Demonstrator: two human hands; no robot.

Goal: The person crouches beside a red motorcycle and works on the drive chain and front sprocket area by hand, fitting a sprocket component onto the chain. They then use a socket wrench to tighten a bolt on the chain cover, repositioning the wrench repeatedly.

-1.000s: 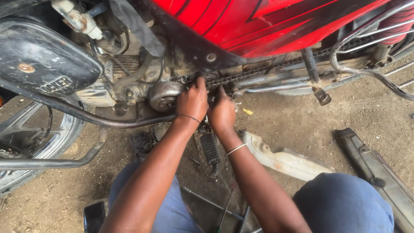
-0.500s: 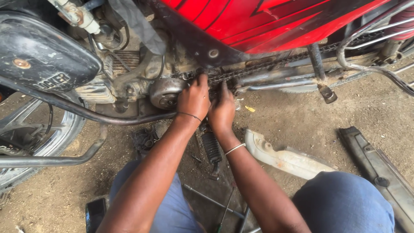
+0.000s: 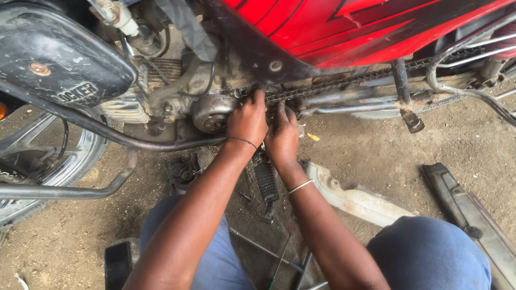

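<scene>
A motorcycle with a red tank [image 3: 344, 27] stands over bare dirt, its engine [image 3: 212, 110] and drive chain [image 3: 344, 83] exposed. My left hand [image 3: 247, 121] presses against the chain where it meets the engine's front sprocket, fingers curled onto it. My right hand [image 3: 280, 137] is right beside it, fingertips on the same stretch of chain. What the fingers pinch is hidden by the hands themselves. Both wrists wear thin bangles.
A black footrest [image 3: 267, 182] juts below my hands. A grey chain cover piece [image 3: 355, 198] and a dark cover [image 3: 467, 215] lie on the dirt at right. Rod-like tools [image 3: 269, 252] lie between my knees. The front wheel [image 3: 43, 166] is at left.
The view has shifted slightly and my hands sit a little higher on the chain. Both hands stay at the sprocket area with small finger movements.
</scene>
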